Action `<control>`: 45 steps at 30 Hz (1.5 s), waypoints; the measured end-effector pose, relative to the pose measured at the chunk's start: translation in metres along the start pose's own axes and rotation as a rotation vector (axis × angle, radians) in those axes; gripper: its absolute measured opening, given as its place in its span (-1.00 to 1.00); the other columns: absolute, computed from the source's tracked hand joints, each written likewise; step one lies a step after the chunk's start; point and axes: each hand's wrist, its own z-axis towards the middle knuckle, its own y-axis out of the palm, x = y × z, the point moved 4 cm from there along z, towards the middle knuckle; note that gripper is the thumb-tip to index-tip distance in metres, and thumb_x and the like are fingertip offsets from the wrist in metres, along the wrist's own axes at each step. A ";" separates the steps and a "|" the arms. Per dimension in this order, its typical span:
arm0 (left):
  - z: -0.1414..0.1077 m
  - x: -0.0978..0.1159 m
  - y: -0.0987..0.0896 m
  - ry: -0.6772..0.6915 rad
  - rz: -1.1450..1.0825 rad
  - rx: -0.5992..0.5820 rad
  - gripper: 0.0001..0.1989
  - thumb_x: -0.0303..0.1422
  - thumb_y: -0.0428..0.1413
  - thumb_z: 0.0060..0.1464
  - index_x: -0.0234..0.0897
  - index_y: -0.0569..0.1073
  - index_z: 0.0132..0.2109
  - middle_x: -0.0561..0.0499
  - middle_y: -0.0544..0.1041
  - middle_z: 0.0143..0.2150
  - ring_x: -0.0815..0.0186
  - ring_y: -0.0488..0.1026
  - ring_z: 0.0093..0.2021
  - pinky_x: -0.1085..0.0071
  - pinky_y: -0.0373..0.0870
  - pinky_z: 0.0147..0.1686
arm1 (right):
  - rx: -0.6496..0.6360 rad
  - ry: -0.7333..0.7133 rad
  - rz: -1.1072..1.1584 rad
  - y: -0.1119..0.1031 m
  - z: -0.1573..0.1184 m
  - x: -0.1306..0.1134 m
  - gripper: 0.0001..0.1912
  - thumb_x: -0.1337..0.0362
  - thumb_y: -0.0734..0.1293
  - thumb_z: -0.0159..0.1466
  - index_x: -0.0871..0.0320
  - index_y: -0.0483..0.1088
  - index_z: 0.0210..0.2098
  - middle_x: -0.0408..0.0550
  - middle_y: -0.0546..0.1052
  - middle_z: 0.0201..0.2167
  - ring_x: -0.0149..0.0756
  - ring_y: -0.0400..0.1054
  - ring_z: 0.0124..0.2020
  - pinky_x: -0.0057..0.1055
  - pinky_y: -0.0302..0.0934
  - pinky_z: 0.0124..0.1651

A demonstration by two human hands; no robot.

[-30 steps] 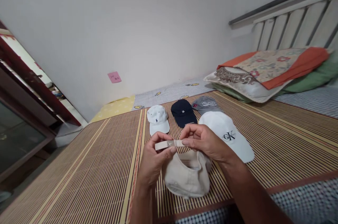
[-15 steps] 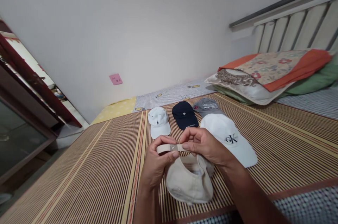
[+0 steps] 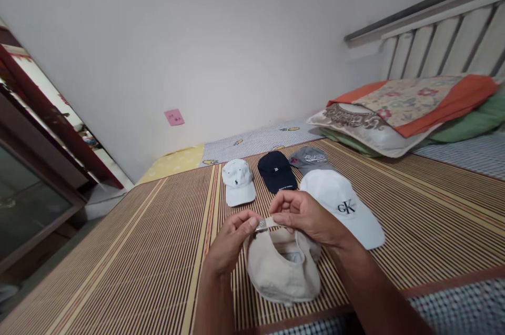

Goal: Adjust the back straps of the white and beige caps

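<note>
A beige cap [image 3: 282, 274] rests on the striped bamboo mat [image 3: 158, 251], its back opening and strap facing up toward me. My left hand [image 3: 232, 237] pinches the metal buckle [image 3: 261, 225] of the strap between thumb and fingers. On the other side of the buckle, my right hand [image 3: 303, 216] grips the light strap [image 3: 271, 222] between thumb and index finger. Just beyond my hands lie a white cap with a small dark logo [image 3: 239, 182], a navy cap [image 3: 277, 173], a grey cap [image 3: 310, 159] and a white CK cap [image 3: 343, 209].
Pillows [image 3: 355, 123] with an orange floral cloth [image 3: 418, 98] are stacked at the right, below a radiator [image 3: 437, 53] and a dark pipe [image 3: 418, 6]. A pink note [image 3: 174, 117] is on the wall. At the left is a dark red door frame [image 3: 67, 127].
My left hand has moved slightly down and let the loop of strap go from its fingers; it now pinches the buckle itself. The right hand's hold has barely changed.
</note>
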 end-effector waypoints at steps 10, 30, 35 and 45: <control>0.001 -0.012 -0.004 -0.052 -0.021 -0.095 -0.53 0.01 0.38 -0.02 -0.34 0.50 -0.33 0.06 0.37 -0.49 0.42 0.20 -0.49 0.46 0.02 -0.43 | -0.006 0.011 0.002 0.000 -0.001 0.000 -0.66 0.10 0.58 0.12 0.18 0.47 -0.30 -0.21 0.47 -0.45 -0.49 0.25 -0.52 -0.50 0.16 -0.45; 0.004 -0.009 -0.008 -0.041 -0.159 0.037 -0.57 -0.07 0.41 -0.08 -0.35 0.48 -0.40 0.05 0.40 -0.54 0.43 0.22 -0.53 0.49 0.10 -0.46 | -0.169 0.090 -0.052 -0.016 -0.005 0.008 -0.59 -0.08 0.42 0.30 0.17 0.54 -0.17 -0.06 0.60 -0.30 -0.34 0.45 -0.32 -0.42 0.28 -0.27; 0.001 -0.008 -0.011 -0.023 -0.157 0.059 -0.58 -0.08 0.39 -0.05 -0.35 0.48 -0.41 0.05 0.41 -0.53 0.43 0.23 -0.53 0.49 0.11 -0.46 | -0.183 0.077 -0.031 -0.021 -0.005 0.014 -0.65 0.01 0.51 0.23 0.16 0.54 -0.20 -0.15 0.56 -0.36 -0.41 0.38 -0.38 -0.50 0.20 -0.33; 0.004 -0.012 -0.003 -0.052 -0.179 0.004 -0.58 -0.08 0.41 -0.03 -0.36 0.49 -0.35 0.03 0.48 -0.50 0.45 0.29 -0.54 0.53 0.17 -0.48 | -0.136 -0.026 0.246 -0.030 -0.004 0.021 -0.71 0.13 0.52 0.26 0.18 0.56 -0.13 -0.15 0.53 -0.44 -0.46 0.36 -0.44 -0.55 0.21 -0.35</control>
